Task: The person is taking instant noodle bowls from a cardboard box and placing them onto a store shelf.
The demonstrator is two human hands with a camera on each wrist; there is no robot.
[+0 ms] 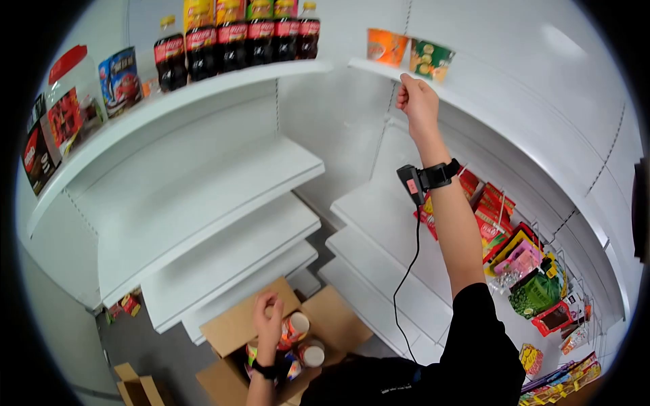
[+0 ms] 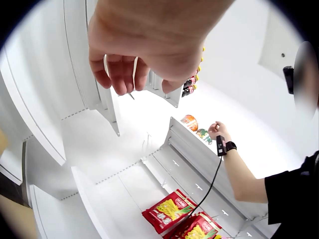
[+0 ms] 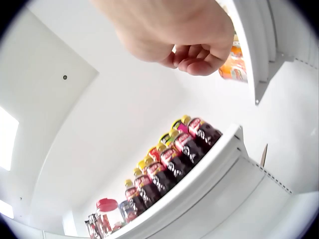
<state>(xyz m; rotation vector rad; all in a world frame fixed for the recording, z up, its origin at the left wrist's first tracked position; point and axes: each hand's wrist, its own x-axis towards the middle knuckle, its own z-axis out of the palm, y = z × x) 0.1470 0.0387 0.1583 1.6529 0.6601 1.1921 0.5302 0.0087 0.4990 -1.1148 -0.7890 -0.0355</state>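
My right hand point(image 1: 418, 107) is raised at the edge of the upper right shelf, loosely curled and holding nothing. Right beside it stand a green instant noodle cup point(image 1: 431, 61) and an orange one point(image 1: 386, 47). In the right wrist view, the orange cup point(image 3: 233, 64) shows partly behind the curled fingers. Low down, my left hand point(image 1: 268, 319) hovers over an open cardboard box point(image 1: 230, 327), its fingers bent loosely around nothing. Inside the box are red-and-white noodle cups point(image 1: 296, 326) and other packets, partly covered by the hand and forearm.
Cola bottles point(image 1: 231, 46), a blue canister point(image 1: 120, 80) and a red-lidded jar point(image 1: 66, 111) line the upper left shelf point(image 1: 203, 86). Bagged snacks point(image 1: 538, 291) fill a wire rack at right. A cable point(image 1: 396, 298) hangs from the right wrist camera. Another cardboard box point(image 1: 139, 387) stands on the floor.
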